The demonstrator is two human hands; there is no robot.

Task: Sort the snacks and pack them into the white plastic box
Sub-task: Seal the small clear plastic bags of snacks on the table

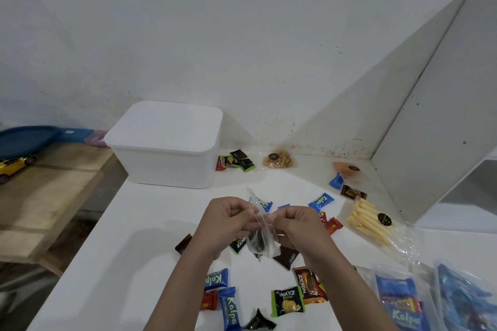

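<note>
— So, head view: what are the hands doing?

— Both are raised over the middle of the white table. The left hand and the right hand each pinch the top edge of a small clear plastic bag, fingers curled tight on the film. The bag hangs between them with something dark in its bottom; what it is cannot be told.

— And the white plastic box?

— It stands at the table's far left corner, against the wall, with its lid on. It is well apart from the hands.

— Where are the snacks?

— Scattered on the table. Just right of the box lies a small cluster of dark green-edged wrappers, then a bag of yellow-brown nuts. Farther right sits an orange snack bag, a blue candy touching it, and a brown wrapper near. A clear bag of pale yellow sticks lies to the right of the hands. A blue Kalpa wrapper sits just beyond the right hand.

— Nearer the person?

— Between the forearms: a green Nextar packet and a brown Nextar packet. Left of the left forearm lie two blue Kalpa bars. Bottom right, clear bags holding blue Kalpa packs.

— Anything off the table?

— A wooden bench at left carries a yellow toy car and a blue lid.
</note>
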